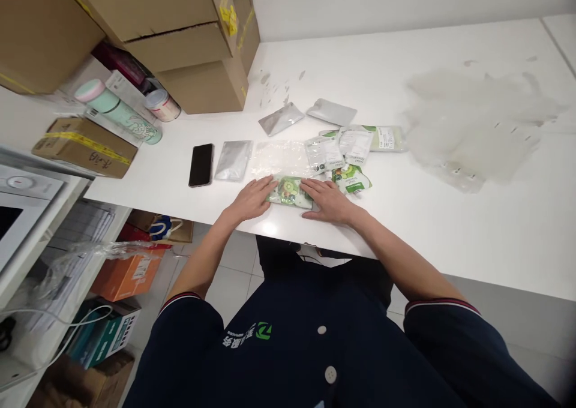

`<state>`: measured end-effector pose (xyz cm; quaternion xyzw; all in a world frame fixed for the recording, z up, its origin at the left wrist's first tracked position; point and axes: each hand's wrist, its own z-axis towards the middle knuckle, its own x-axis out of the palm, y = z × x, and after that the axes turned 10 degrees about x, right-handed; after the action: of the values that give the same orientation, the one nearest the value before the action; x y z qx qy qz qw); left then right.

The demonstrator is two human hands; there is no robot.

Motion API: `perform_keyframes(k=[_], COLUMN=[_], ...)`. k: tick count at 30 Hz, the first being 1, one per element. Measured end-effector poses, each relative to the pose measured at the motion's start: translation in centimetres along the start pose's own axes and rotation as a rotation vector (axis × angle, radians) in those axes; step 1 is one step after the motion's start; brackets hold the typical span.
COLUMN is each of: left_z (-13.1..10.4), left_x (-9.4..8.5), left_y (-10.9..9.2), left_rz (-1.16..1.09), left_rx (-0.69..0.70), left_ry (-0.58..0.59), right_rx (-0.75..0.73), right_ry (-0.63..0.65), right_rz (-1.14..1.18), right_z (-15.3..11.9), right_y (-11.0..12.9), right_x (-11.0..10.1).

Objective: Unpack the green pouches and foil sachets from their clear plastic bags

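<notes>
A green food packet (289, 191) printed with sliced fruit lies flat near the front edge of the white table. My left hand (252, 199) rests on its left end with fingers stretched out. On the right end lies my right hand (330, 201), fingers extended and thumb apart. Just behind the packet is a clear plastic sheet or bag (281, 156). To the right sit several green and white sachets (324, 154), partly overlapping, with a green fruit-printed pouch (351, 179) close to my right hand. A silver foil pouch (233, 161) lies to the left.
A black phone (201, 165) lies at the left. Two more silver pouches (332, 112) are farther back. Cardboard boxes (198, 84), a mint green bottle (119, 113) and a tin (162, 105) stand back left. Translucent plastic bags (477, 132) spread over the right side.
</notes>
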<state>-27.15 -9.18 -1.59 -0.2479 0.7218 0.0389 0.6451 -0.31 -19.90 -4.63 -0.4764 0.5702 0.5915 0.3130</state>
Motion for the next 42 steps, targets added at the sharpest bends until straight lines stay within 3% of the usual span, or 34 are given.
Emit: perform_keyframes(k=[4,8,11,14,17,19,22,24,29,32,34,37,40,42], left_z=[-2.4,-5.0,-4.7,-3.0,-1.2,-0.4,0.2,0.3,1.0,1.4,1.6,1.5,1.2,0.6], left_x=[0.0,-1.6,-3.4,-4.3,-3.3,-1.8,0.6,1.7,2.2,2.3,2.5,2.6,2.3,1.9], left_y=[-2.8,-4.9,-3.5,-0.3,2.0,2.4,1.7,0.8,-1.4,-2.0,-1.9,-1.0,0.3,0.6], left_rz=[-0.004,-0.15,-0.402,-0.753,-0.958,-1.001,-0.799,-0.56,-0.184,0.002,0.12,0.179,0.105,0.074], left_rx=[0.005,-0.006,-0.119,-0.242,-0.352,-0.466,-0.615,-0.64,-0.712,-0.739,-0.671,-0.48,-0.31,-0.278], left_ry=[-0.048,-0.019,-0.036,-0.2,-0.4,-0.522,-0.68,-0.709,-0.531,-0.45,-0.454,-0.447,-0.37,-0.374], right_rx=[-0.109,-0.128,0.026,0.244,0.379,0.435,0.515,0.554,0.658,0.531,0.347,0.171,0.139,0.162], right_ry=[-0.045,-0.099,-0.117,-0.104,-0.104,-0.102,-0.087,-0.09,-0.174,-0.316,-0.345,-0.245,-0.146,-0.141], right_rz=[0.077,0.237,0.346,0.409,0.426,0.42,0.391,0.366,0.192,-0.003,-0.07,-0.076,-0.083,-0.109], right_z=[-2.4,-4.6,-4.4,-2.4,0.2,1.5,2.8,3.3,3.7,3.5,3.5,4.0,4.1,3.3], right_y=[0.4,1.3,2.0,2.3,2.2,1.9,1.7,1.9,4.1,5.1,4.7,3.3,2.5,3.0], right_x=[0.6,1.5,1.3,0.2,-0.7,-1.0,-1.1,-1.0,-0.3,0.4,0.8,1.1,1.1,1.1])
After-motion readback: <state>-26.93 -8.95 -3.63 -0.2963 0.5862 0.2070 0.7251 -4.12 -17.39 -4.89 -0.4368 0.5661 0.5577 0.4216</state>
